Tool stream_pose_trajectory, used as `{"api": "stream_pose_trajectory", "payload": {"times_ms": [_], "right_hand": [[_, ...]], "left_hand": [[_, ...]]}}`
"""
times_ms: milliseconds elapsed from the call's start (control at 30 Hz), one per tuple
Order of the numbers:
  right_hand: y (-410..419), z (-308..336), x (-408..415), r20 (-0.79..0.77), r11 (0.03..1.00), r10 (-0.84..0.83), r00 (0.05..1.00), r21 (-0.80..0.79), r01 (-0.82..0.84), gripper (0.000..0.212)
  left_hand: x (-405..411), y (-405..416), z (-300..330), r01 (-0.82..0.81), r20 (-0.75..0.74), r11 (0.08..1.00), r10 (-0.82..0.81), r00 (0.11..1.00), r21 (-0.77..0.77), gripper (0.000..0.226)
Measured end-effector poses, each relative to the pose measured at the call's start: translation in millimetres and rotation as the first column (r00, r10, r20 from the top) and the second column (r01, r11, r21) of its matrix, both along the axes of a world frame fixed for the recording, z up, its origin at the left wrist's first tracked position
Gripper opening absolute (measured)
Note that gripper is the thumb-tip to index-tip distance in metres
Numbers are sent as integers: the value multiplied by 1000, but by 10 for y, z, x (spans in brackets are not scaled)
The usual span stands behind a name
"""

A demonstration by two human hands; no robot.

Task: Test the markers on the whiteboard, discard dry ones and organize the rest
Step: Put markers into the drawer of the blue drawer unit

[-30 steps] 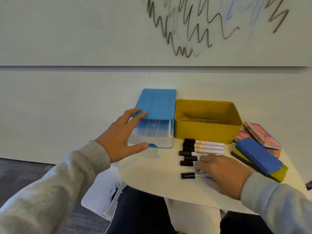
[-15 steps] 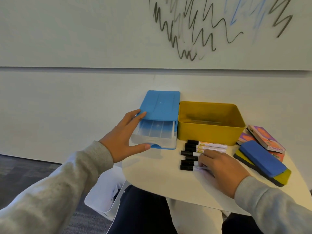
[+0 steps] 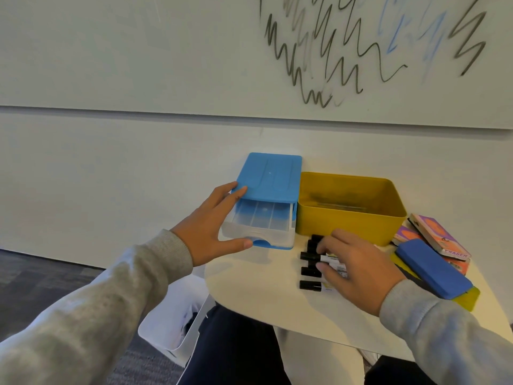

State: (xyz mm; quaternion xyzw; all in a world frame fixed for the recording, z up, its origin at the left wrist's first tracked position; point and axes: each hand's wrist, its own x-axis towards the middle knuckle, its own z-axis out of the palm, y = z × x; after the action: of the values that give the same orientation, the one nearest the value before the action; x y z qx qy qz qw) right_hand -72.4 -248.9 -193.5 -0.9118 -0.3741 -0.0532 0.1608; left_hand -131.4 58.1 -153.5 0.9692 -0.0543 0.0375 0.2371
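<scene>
Your left hand (image 3: 211,229) braced the blue drawer box (image 3: 266,201), fingers spread along its side and thumb at the pulled-out tray, probably steadying it for loading, while your right hand (image 3: 358,269) curled over the row of markers (image 3: 311,270) beside it, gathering them.

The drawer box (image 3: 268,201) is showing smooth blue plastic over a clear, glossy tray. The yellow bin (image 3: 349,218) is looking matt plastic. Sleeves (image 3: 116,295) are looking soft grey knit cloth.

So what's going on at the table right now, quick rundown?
Left hand steadies the drawer box, drawer open. Right hand pinches a marker from the row. Nothing in the way.
</scene>
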Motion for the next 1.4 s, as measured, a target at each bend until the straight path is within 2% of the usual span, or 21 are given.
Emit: {"api": "stream_pose_trajectory", "payload": {"times_ms": [67, 167, 333, 433, 500, 567, 667, 733, 900, 1100, 1233, 1400], "right_hand": [[110, 129, 22, 50, 997, 12, 999, 78, -16, 26], [279, 312, 32, 77, 983, 32, 997, 176, -45, 50], [524, 424, 102, 43, 998, 36, 998, 51, -38, 98], [642, 422, 210, -30, 999, 21, 999, 41, -20, 109], [689, 401, 284, -79, 998, 6, 997, 56, -2, 111], [713, 365, 331, -104, 997, 2, 995, 82, 7, 109], [729, 284, 360, -95, 987, -4, 995, 160, 19, 97], [740, 256, 363, -106, 977, -6, 994, 209, 28, 92], [760, 211, 421, -111, 955, -35, 993, 288, 66, 84], [852, 138, 510, 38, 924, -145, 989, 361, 121, 56], [851, 115, 543, 96, 927, -154, 983, 358, 110, 52], [863, 116, 521, 82, 928, -158, 984, 354, 120, 53]], "left_hand": [[-5, 5, 12, 0, -5, 1000, 0, 1000, 3, 106], [-12, 28, 26, -1, 1, 1000, 1, 1000, 7, 109], [-9, 44, 18, -24, -18, 999, 23, 1000, -31, 113], [16, 83, -17, -35, -39, 993, 31, 999, -109, 115], [35, 104, -47, -47, -57, 973, 35, 998, -228, 113], [49, 103, -94, -55, -61, 938, 36, 997, -344, 103], [86, 77, -183, -90, 11, 888, 107, 994, -452, 69], [119, 58, -211, -118, 42, 862, 159, 986, -493, 55], [216, 32, -275, -83, 75, 840, 145, 987, -536, 52], [351, -35, -334, -121, 130, 801, 241, 962, -587, 32], [363, -23, -333, -136, 138, 822, 252, 958, -553, 30], [351, -56, -337, -147, 141, 808, 273, 952, -570, 31]]}}
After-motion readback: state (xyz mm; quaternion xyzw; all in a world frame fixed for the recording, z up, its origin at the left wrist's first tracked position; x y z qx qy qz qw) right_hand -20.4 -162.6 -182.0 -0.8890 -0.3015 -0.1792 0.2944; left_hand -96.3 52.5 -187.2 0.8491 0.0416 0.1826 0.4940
